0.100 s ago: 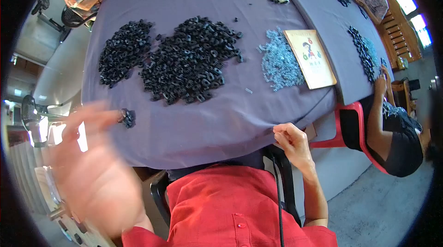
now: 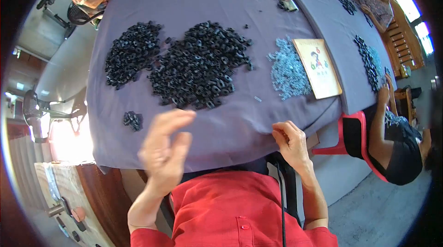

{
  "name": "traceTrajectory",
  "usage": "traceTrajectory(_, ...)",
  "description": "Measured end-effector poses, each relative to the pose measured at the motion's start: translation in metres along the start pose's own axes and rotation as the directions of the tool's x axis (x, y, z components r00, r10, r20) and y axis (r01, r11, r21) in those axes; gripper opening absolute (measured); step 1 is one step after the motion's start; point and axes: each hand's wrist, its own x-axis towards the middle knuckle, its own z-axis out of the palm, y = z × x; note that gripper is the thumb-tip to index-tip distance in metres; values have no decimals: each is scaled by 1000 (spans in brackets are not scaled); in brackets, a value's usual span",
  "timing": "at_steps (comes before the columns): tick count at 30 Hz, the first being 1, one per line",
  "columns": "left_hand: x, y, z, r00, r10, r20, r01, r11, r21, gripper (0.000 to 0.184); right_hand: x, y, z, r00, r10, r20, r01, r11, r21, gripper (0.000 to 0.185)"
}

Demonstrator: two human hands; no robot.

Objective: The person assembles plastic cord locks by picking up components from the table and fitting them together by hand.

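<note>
While the left hand (image 2: 162, 152) hangs over the front of the cloth-covered table (image 2: 230, 138), its thumb and fingers stand spread apart with nothing visible between them. It is slightly blurred, and its fingertips point toward the near edge of the large black pile (image 2: 198, 65). To the left of that hand, well short of the piles, a small cluster of black parts (image 2: 132, 121) lies on the cloth.

The right hand (image 2: 292, 144) is at the front edge of the table, fingers curled in toward the thumb; I cannot tell whether it pinches something small or a bit of cloth. Wrinkles in the cloth run close to its fingertips.

Beyond the hands, the large black pile sits mid-table, with a smaller black pile (image 2: 131, 55) just beside it on the left. Farther right is a heap of clear pieces (image 2: 287, 71), bordered by a booklet (image 2: 318, 69) with a figure on its cover. One loose clear piece (image 2: 258, 99) lies between the large pile and the heap. At the right, a person in black (image 2: 401, 154) sits on a red chair (image 2: 344, 131).
</note>
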Motion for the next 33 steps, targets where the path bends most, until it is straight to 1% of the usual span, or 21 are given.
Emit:
traceTrajectory(1,-7,-20,5,999,-38,39,35,997,72,17,11,-7,5,999,-33,-16,32,998,-57,15)
traceTrajectory(2,-12,-37,6,994,-3,110,-13,988,151,20,22,-13,11,997,-70,-30,66,991,-114,17)
traceTrajectory(3,-14,-46,6,988,-21,151,-9,982,191,17,32,-16,17,994,-94,-56,85,984,-156,18)
traceTrajectory(4,-18,-56,8,988,-40,149,8,978,207,16,41,-18,22,990,-117,-82,98,974,-202,19)
traceTrajectory(5,-22,-65,8,991,-45,126,17,977,212,16,50,-18,27,984,-143,-107,113,962,-247,20)
traceTrajectory(7,-26,-77,5,987,-14,157,-22,974,224,17,63,-16,35,986,-148,-74,109,917,-383,23)
traceTrajectory(8,-27,-82,5,988,-9,157,-29,972,235,18,67,-13,40,984,-166,-62,127,904,-409,22)
traceTrajectory(11,-29,-94,5,987,-74,145,48,984,174,19,74,-3,48,978,-207,-38,168,874,-456,19)
traceTrajectory(12,-30,-96,6,987,-68,148,38,980,196,18,76,-3,50,975,-218,-37,176,867,-467,18)
traceTrajectory(15,-29,-100,10,983,-30,181,-21,962,272,19,79,-3,48,975,-221,-21,190,877,-441,14)
traceTrajectory(16,-27,-98,12,984,-32,173,-19,959,283,17,80,-1,46,969,-245,-7,216,866,-451,22)
traceTrajectory(19,-28,-102,22,991,-43,126,-1,944,330,16,100,-14,29,997,-46,62,57,981,-183,42)
traceTrajectory(20,-26,-100,25,994,-36,106,-3,938,346,15,114,-24,22,982,-187,13,187,977,-105,52)
traceTrajectory(21,-26,-101,31,996,-6,84,-24,932,361,17,132,-39,14,951,-307,-50,305,952,-32,63)
traceTrajectory(22,-25,-99,35,995,-10,101,-29,926,376,16,147,-65,9,906,-391,-162,407,911,75,72)
traceTrajectory(23,-24,-96,39,993,-6,122,-42,920,390,15,162,-92,-7,822,-543,-173,543,838,-47,78)
traceTrajectory(24,-25,-95,43,991,-2,137,-56,907,417,15,171,-118,-13,738,-618,-272,645,764,15,73)
traceTrajectory(25,-25,-94,46,989,7,151,-74,893,443,14,178,-134,-20,664,-676,-318,717,697,16,68)
traceTrajectory(27,-29,-90,46,990,-17,141,-46,902,429,14,181,-152,-33,585,-724,-367,790,610,56,57)
traceTrajectory(29,-35,-87,47,995,-47,93,8,923,384,14,176,-155,-44,549,-733,-401,823,559,104,47)
traceTrajectory(33,-39,-83,58,993,-10,120,-44,899,435,13,165,-161,-63,512,-710,-483,851,496,172,28)
